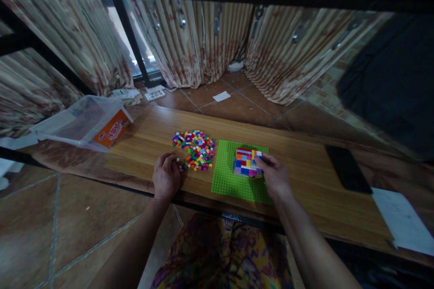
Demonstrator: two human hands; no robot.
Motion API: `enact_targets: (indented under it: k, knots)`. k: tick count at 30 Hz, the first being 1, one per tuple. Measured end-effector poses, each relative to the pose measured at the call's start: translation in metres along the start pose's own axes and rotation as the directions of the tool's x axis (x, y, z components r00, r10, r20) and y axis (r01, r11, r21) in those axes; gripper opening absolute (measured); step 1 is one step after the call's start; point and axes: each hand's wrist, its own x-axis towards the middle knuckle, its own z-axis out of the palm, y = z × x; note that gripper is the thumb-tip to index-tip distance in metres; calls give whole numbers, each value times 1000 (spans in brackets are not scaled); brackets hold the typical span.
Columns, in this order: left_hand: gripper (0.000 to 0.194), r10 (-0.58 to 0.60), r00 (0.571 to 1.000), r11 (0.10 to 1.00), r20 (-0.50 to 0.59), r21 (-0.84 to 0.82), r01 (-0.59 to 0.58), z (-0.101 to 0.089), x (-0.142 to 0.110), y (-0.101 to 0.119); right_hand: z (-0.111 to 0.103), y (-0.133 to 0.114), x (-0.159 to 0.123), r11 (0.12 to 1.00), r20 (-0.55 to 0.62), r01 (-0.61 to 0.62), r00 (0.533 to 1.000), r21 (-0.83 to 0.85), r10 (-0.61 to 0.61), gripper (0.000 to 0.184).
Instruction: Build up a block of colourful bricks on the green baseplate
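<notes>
A green baseplate (227, 176) lies on the wooden table (305, 162). On it stands a block of stacked bricks (247, 161) in several colours. My right hand (275, 175) rests at the block's right side, fingertips touching its top right corner. A loose pile of small coloured bricks (195, 147) lies left of the plate. My left hand (166, 176) sits at the pile's near left edge, fingers curled down onto the bricks there; what they pinch is too small to make out.
A clear plastic tub with an orange label (91, 123) lies tipped at the table's left end. A black phone (347, 168) and a white sheet (403, 221) lie at the right. Curtains and a black bar stand behind the table; papers lie on the tiled floor.
</notes>
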Motion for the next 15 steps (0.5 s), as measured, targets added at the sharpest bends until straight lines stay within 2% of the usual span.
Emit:
enact_targets:
  k: [8, 12, 15]
  knots:
    - [26, -6, 1000, 1000, -5, -9, 6, 0, 0, 0, 2, -8, -4, 998, 13, -48, 999, 44, 47, 46]
    - [27, -12, 1000, 1000, 3, -4, 12, -1, 0, 0, -5, -12, -4, 991, 44, -118, 992, 63, 116, 45]
    - [27, -8, 1000, 1000, 5, -17, 8, -1, 0, 0, -12, -12, -3, 986, 20, -144, 990, 83, 143, 40]
